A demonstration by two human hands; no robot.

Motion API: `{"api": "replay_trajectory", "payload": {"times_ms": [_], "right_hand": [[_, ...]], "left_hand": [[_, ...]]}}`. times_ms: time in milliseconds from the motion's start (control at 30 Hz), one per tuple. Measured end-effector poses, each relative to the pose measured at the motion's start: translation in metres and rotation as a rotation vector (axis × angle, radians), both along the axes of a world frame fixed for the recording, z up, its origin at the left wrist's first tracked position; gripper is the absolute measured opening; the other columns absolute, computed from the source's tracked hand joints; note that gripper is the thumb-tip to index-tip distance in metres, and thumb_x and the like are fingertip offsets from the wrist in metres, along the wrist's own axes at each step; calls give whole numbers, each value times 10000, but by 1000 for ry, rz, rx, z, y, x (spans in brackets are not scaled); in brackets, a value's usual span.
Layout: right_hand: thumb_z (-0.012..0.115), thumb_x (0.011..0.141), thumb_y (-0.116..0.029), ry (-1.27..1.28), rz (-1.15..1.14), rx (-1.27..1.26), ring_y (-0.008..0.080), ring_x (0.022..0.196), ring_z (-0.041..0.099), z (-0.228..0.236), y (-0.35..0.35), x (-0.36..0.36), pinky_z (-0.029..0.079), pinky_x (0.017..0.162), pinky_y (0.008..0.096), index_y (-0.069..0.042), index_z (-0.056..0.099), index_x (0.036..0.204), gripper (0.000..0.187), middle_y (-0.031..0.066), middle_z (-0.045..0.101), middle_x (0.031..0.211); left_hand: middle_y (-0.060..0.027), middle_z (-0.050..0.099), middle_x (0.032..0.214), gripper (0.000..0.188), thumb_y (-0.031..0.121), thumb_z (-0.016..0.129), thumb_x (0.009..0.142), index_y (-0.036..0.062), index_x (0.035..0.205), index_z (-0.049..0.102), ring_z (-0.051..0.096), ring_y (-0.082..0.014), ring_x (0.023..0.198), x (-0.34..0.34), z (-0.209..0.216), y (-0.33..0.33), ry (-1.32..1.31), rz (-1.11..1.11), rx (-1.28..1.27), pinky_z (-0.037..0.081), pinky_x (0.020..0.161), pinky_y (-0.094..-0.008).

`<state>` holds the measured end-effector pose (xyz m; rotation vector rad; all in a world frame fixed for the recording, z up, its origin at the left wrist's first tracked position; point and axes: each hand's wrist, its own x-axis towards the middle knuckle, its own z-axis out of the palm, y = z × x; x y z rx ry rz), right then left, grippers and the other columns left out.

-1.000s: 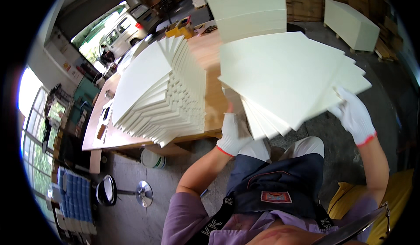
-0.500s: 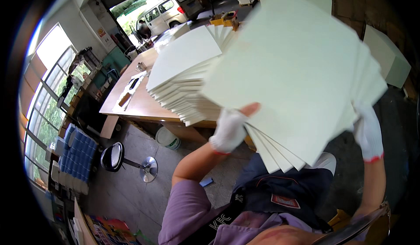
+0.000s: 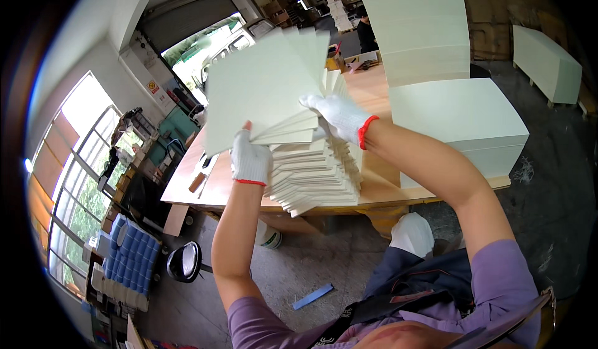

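Note:
Both my hands wear white knit gloves with red cuffs. Between them is a fanned bundle of large pale card sheets (image 3: 261, 87), held over the fanned-out stack of card (image 3: 317, 178) on the table. My left hand (image 3: 251, 159) grips the bundle's near left corner, its bare thumb on top. At the right side my right hand (image 3: 339, 118) closes on the sheets, with the fingers underneath mostly hidden. Whether the bundle touches the stack below I cannot tell.
To the right on the wooden table (image 3: 374, 94) stands a neat block of pale card (image 3: 461, 112), with a taller pile (image 3: 417, 31) behind it. Another pile (image 3: 548, 69) is at far right. A stool (image 3: 185, 262), a bucket (image 3: 269, 235) and a blue strip (image 3: 313, 296) are on the floor.
The bundle has swung from the right over to the left, above the fanned stack. Both hands moved with it, keeping hold. The view has turned, showing the card block on the right.

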<state>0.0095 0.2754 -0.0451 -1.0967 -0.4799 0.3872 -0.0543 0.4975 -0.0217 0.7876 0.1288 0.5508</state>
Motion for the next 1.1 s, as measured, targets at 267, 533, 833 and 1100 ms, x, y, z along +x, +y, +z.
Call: {"api": "replay_trajectory", "payload": {"times_ms": [267,533,833,1100], "right_hand": [[614,1049,-445,114,44,5,266,721,697,3,5,-3,615,685,391,41,521,1254,536,171,590,929],[598,1067,-466,222,180,35,283,844,735,-3,-28,-28,633,715,395,-7,577,1286,509,203,696,1061],[563,1093,-331,-22,-174,-607,110,653,659,-88,-305,-127,546,553,269,-46,692,1209,333,63,725,880],[547,1020,-574,-172,-1360,-1079,248,875,672,-98,-475,-124,515,777,373,-72,685,1132,533,124,725,964]], "left_hand": [[-190,509,1432,333,-20,513,1006,53,1331,502,510,-439,1367,17,-32,40,-25,-202,-57,439,1147,-717],[-198,477,1503,347,26,552,1011,14,1353,496,475,-434,1415,-20,-21,35,-1,-370,-190,420,1206,-632],[-287,415,1608,590,202,614,1031,24,1544,385,441,-397,1491,-128,-117,-129,-411,-403,539,405,1204,-567],[-102,670,1376,332,82,675,944,116,1272,708,606,-328,1310,-3,-76,-371,-765,-287,1692,486,1105,-431]]}}
